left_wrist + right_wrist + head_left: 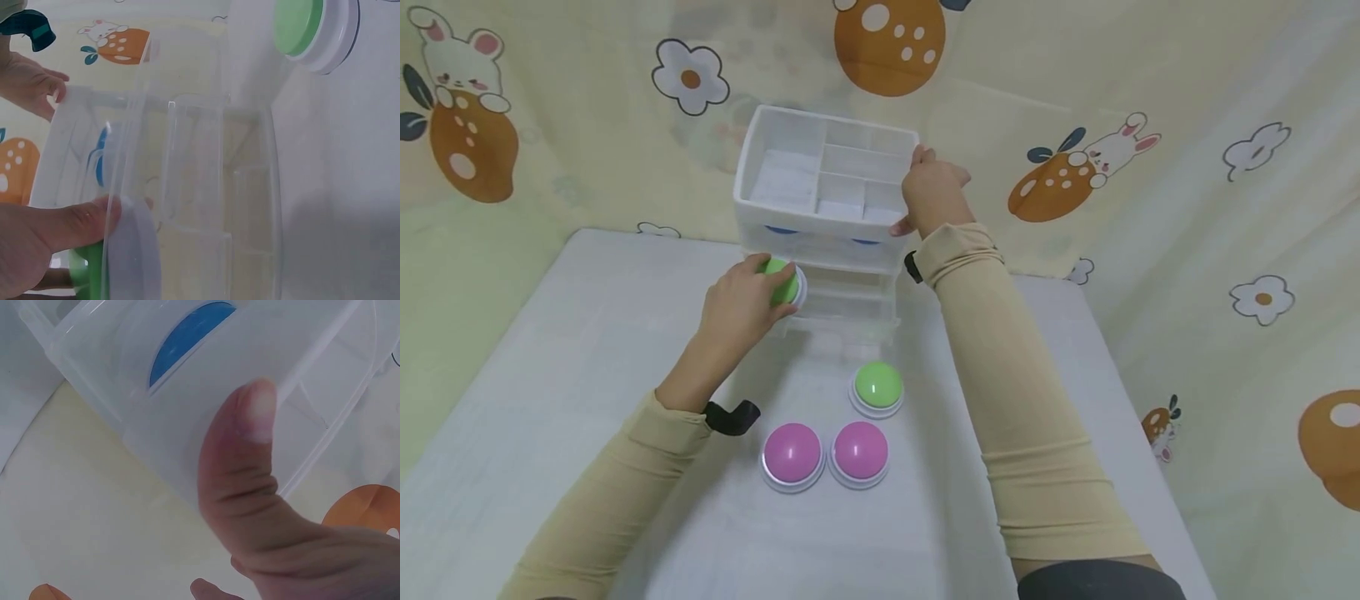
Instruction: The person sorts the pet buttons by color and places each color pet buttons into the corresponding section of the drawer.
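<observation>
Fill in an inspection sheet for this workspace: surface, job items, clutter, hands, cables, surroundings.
Surface: white tabletop, organizer standing toward its far side.
Job items: clear drawer organizer with divided top tray, a lower drawer apparently pulled out; held green dome at its front; second green dome and two pink domes on the table.
Clutter: nothing seen.
Hands: left hand pinches a green dome; right hand grips the organizer's upper right side.
Cables: nothing seen.
Surroundings: fabric printed with rabbits and flowers behind the table.
</observation>
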The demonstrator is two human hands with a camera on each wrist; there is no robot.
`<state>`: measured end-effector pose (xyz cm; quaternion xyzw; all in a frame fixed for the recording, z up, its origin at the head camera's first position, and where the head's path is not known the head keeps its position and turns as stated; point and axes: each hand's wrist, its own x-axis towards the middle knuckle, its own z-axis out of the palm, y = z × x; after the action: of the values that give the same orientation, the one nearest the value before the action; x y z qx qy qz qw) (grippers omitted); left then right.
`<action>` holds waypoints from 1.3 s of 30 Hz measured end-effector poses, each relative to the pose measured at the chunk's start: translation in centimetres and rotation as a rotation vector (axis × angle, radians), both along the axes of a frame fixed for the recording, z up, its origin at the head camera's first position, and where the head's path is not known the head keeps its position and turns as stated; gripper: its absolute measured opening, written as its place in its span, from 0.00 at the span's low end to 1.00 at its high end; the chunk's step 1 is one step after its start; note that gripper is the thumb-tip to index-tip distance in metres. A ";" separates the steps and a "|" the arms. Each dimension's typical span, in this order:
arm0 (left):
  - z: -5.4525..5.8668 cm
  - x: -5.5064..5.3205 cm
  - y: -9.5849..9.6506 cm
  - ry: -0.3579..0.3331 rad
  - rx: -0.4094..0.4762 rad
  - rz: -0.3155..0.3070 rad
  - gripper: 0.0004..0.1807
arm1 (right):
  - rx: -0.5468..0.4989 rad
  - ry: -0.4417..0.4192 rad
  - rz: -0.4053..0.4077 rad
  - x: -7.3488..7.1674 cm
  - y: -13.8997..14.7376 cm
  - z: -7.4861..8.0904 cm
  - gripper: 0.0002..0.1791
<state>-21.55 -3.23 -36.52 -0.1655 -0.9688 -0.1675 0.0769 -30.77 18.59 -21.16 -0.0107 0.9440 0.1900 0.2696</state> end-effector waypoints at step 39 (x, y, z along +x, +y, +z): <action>-0.7 -2.1 3.4 -0.125 -0.018 0.163 0.18 | 0.009 -0.027 -0.039 0.0 0.1 0.2 0.67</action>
<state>-23.70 0.16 -37.23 -0.0758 -0.9835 -0.1620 0.0281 -30.76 18.74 -20.95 0.0062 0.9394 0.1889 0.2859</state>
